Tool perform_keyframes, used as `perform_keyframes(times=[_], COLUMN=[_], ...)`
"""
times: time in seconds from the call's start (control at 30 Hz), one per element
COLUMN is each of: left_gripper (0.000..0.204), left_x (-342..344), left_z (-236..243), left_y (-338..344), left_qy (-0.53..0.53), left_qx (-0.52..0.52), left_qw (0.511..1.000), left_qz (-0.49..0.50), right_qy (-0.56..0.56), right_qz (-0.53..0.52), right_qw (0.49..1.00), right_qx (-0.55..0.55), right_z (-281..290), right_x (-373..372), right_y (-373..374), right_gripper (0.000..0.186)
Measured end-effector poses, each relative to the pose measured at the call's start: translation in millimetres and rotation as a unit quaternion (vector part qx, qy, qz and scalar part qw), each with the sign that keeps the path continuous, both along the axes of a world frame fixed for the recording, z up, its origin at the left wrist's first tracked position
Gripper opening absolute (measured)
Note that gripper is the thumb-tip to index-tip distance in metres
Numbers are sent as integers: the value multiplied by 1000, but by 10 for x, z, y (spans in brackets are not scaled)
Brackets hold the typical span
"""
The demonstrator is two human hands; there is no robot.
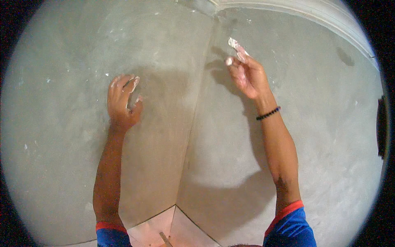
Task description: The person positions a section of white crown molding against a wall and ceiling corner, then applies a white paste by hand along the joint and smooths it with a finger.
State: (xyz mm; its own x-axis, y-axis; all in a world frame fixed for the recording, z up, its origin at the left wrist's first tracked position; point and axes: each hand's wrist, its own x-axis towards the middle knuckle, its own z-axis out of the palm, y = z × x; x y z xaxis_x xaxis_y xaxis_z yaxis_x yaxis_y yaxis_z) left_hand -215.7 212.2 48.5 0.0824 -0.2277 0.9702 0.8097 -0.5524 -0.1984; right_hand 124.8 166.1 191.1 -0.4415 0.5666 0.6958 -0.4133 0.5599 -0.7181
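Note:
My left hand (123, 100) is raised against the grey plastered wall (61, 123) left of the corner, or just off it. Its fingers are bent a little and apart, with white paste on their tips and nothing held in them. Higher up, beside the vertical corner line, my right hand (248, 78) reaches upward with a finger stretched out. A clump of white paste (233, 42) coats that fingertip, and more covers the thumb tip, which stands away from it. Some of the other fingers are partly hidden. A dark bead bracelet (268, 113) circles my right wrist.
A white moulding (321, 16) curves along the top right. The right-hand wall (325, 119) carries a few white specks and my arm's shadow. Low down, pale tiles (154, 224) meet at the corner beside a brownish stick (165, 239). A dark object (381, 127) stands at the right rim.

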Motion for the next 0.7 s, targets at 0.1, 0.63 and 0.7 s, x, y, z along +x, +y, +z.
perform_keyframes(times=[0.1,0.63,0.7], left_gripper=[48,79,84], left_x=[40,2285,2378], left_z=[48,158,120], left_y=[-48,-1226,-1243], left_qy=[-6,-47,1], left_qx=[-25,-406,-391], left_qw=[1000,205,106], left_qz=[-13,-889,-914], right_qy=[-18,-76,-92], right_qz=[50,145,138], right_qw=[999,982,979], right_qx=[-12,-96,-117], right_z=[-176,-1000,-1059], right_x=[190,627,691], right_y=[-353,-1265,-1313], right_gripper=[44,81,80])
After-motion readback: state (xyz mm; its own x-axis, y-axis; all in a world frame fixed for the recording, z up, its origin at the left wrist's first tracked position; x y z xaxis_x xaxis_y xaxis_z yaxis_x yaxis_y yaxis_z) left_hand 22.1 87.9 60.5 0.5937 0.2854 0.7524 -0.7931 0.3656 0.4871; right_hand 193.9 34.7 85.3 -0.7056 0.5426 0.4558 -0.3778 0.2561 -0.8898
